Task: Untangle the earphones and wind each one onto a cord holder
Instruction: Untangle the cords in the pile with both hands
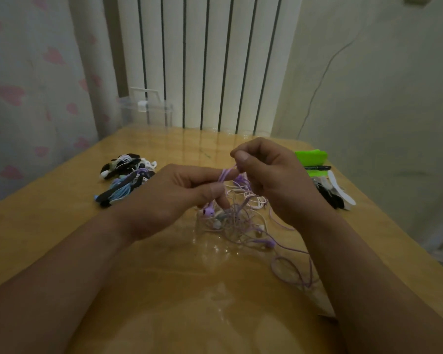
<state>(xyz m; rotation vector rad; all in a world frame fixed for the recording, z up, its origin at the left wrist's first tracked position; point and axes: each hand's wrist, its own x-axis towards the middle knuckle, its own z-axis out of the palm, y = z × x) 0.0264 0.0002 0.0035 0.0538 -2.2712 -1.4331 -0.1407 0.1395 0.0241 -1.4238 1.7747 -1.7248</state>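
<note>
Pinching hands: the left hand (174,198) and the right hand (271,180) both pinch one purple cord (225,175), just above the tangle (241,218).
Left grip: the thumb and fingers are closed on the cord, which looks looped round the pointing finger.
Right grip: the thumb and fingertip squeeze the same cord, right beside the left fingertip.
Cord's way: it drops from the pinches down into the tangle.
Tangle: it lies on the table (62,226) under the hands, with purple, pink and white cords mixed.
Purple earbud (209,212): it sits at the tangle's left edge, below the left hand.
Wound earphones (125,177): they lie well left of the tangle.
Spare cord holders (330,192): they lie right of the tangle, nearer the right hand.
Next move: I think the cord must be pulled up and away from the tangle.
</note>
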